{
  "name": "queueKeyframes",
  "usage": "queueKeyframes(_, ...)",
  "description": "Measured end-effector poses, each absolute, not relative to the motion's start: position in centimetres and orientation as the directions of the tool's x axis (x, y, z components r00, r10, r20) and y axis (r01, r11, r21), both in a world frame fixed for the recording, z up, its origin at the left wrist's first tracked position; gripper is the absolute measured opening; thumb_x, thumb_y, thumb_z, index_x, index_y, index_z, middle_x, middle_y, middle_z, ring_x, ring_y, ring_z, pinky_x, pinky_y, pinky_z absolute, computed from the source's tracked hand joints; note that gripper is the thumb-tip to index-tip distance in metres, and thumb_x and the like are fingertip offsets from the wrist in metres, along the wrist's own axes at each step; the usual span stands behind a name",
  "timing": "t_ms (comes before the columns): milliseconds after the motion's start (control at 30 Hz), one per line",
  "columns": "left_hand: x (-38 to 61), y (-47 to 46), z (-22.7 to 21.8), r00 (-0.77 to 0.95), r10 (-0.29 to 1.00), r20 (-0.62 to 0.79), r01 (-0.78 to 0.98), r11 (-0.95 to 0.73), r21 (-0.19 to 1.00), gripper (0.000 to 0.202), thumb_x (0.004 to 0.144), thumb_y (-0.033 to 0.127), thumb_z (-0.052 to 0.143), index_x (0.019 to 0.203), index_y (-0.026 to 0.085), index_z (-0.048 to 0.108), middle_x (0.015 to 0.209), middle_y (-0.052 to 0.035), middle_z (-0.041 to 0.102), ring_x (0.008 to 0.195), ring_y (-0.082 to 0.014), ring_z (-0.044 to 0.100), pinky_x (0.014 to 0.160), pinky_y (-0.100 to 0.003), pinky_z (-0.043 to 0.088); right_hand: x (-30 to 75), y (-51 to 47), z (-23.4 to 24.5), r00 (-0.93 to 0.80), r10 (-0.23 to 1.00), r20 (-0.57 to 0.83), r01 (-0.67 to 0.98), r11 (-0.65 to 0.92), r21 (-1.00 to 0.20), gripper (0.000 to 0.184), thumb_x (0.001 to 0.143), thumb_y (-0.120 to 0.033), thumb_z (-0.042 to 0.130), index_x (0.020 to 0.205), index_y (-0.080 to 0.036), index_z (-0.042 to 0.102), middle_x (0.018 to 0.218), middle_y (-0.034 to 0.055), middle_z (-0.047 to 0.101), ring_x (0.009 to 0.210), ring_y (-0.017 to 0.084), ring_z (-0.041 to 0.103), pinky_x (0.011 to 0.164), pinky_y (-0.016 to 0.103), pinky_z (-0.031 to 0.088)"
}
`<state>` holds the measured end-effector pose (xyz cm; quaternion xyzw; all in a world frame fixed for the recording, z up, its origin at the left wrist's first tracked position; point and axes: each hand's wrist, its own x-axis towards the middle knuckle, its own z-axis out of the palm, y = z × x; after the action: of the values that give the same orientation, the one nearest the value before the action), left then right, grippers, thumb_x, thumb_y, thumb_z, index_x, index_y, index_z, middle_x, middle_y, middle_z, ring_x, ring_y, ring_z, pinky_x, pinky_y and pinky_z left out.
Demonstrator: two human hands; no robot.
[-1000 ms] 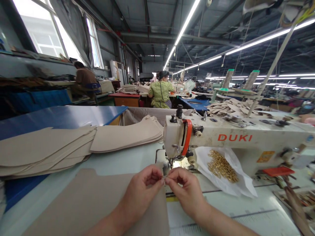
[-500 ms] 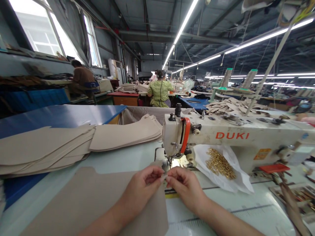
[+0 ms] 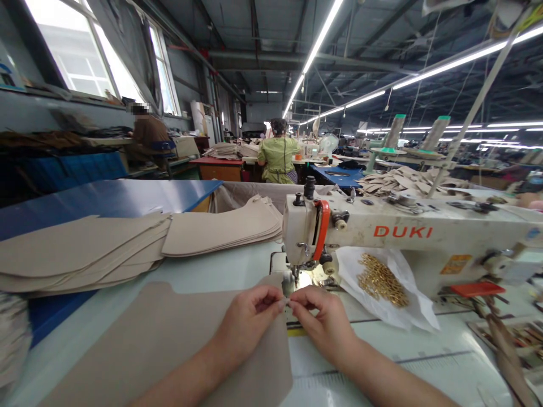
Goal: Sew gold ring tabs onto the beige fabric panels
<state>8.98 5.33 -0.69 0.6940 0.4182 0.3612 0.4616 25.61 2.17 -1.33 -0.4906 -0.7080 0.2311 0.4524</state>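
Both hands meet in front of the needle of a white sewing machine [image 3: 403,237] marked DUKI. My left hand [image 3: 250,314] is closed in a pinch over the right part of a beige fabric panel [image 3: 169,339]. My right hand [image 3: 322,314] pinches from the other side, its fingertips almost touching those of the left. Something tiny and pale sits between the fingertips, too small to name. The panel lies flat on the pale table under my left forearm. The machine's lamp lights the spot just behind my fingers.
Small gold metal pieces [image 3: 382,280] lie on white paper [image 3: 418,311] under the machine arm. Stacks of beige panels [image 3: 220,229] rest at the back left. A ruler scale [image 3: 424,364] runs along the table at the right. A co-worker in green [image 3: 278,152] sits ahead.
The view has shifted slightly, so the scene sits a little further right. Both hands stay pinched together at nearly the same place before the needle.
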Motion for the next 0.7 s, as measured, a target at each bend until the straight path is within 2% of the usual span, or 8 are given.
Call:
queueKeyframes(133, 8.9, 5.7, 0.0, 0.423, 0.902, 0.089, 0.384, -0.267, 0.884, 0.014, 0.075, 0.027, 0.056, 0.075, 0.018, 0.066, 0.073, -0.001, 0.067, 0.072, -0.019, 0.062, 0.068, -0.027, 0.047, 25.8, 2.2, -1.5, -0.19, 0.896, 0.401, 0.547, 0.436, -0.715, 0.015, 0.08, -0.012, 0.051, 0.074, -0.017, 0.064, 0.068, 0.001, 0.06, 0.062, 0.013, 0.053, 0.058, 0.021, 0.038)
queueKeyframes(233, 8.2, 6.4, 1.6, 0.44, 0.895, 0.077, 0.514, -0.321, 0.795, 0.017, 0.073, 0.027, 0.058, 0.084, 0.019, 0.068, 0.084, -0.0034, 0.071, 0.078, -0.0217, 0.064, 0.072, -0.031, 0.049, 25.8, 2.4, -1.6, -0.159, 0.919, 0.361, 0.536, 0.387, -0.751, 0.015, 0.078, -0.011, 0.051, 0.071, -0.018, 0.063, 0.063, -0.0011, 0.057, 0.058, 0.012, 0.05, 0.055, 0.021, 0.035)
queueKeyframes(333, 7.1, 7.3, 2.0, 0.444, 0.871, 0.21, 0.602, -0.463, 0.65, 0.024, 0.075, 0.025, 0.055, 0.094, 0.017, 0.068, 0.099, -0.0081, 0.07, 0.092, -0.0253, 0.062, 0.085, -0.037, 0.048, 25.8, 2.5, -1.7, -0.123, 0.951, 0.285, 0.466, 0.308, -0.83, 0.014, 0.077, -0.012, 0.052, 0.069, -0.017, 0.061, 0.057, -0.0033, 0.054, 0.053, 0.011, 0.047, 0.051, 0.02, 0.033)
queueKeyframes(400, 6.4, 7.5, 1.1, 0.505, 0.802, 0.32, 0.606, -0.593, 0.529, 0.026, 0.078, 0.023, 0.052, 0.099, 0.017, 0.066, 0.105, -0.0099, 0.067, 0.101, -0.0257, 0.06, 0.093, -0.04, 0.045, 25.9, 2.6, -1.6, -0.107, 0.973, 0.204, 0.387, 0.23, -0.893, 0.012, 0.076, -0.012, 0.053, 0.067, -0.017, 0.06, 0.054, -0.0045, 0.052, 0.051, 0.01, 0.046, 0.05, 0.02, 0.033)
queueKeyframes(500, 6.0, 6.9, -1.0, 0.573, 0.705, 0.418, 0.573, -0.709, 0.411, 0.026, 0.083, 0.022, 0.048, 0.104, 0.02, 0.063, 0.108, -0.0093, 0.066, 0.104, -0.0238, 0.058, 0.095, -0.041, 0.046, 25.9, 2.9, -1.3, -0.089, 0.994, 0.063, 0.297, 0.087, -0.951, 0.012, 0.073, -0.009, 0.053, 0.065, -0.017, 0.058, 0.051, -0.0062, 0.051, 0.048, 0.009, 0.047, 0.048, 0.018, 0.035)
queueKeyframes(700, 6.9, 5.2, -2.4, 0.582, 0.681, 0.444, 0.564, -0.732, 0.382, 0.028, 0.085, 0.022, 0.045, 0.11, 0.019, 0.058, 0.109, -0.0102, 0.064, 0.104, -0.0248, 0.058, 0.094, -0.044, 0.047, 25.5, 4.7, -0.6, -0.084, 0.976, -0.202, 0.301, -0.168, -0.939, 0.019, 0.068, -0.004, 0.053, 0.055, -0.017, 0.055, 0.044, -0.0068, 0.052, 0.034, 0.006, 0.046, 0.037, 0.015, 0.034)
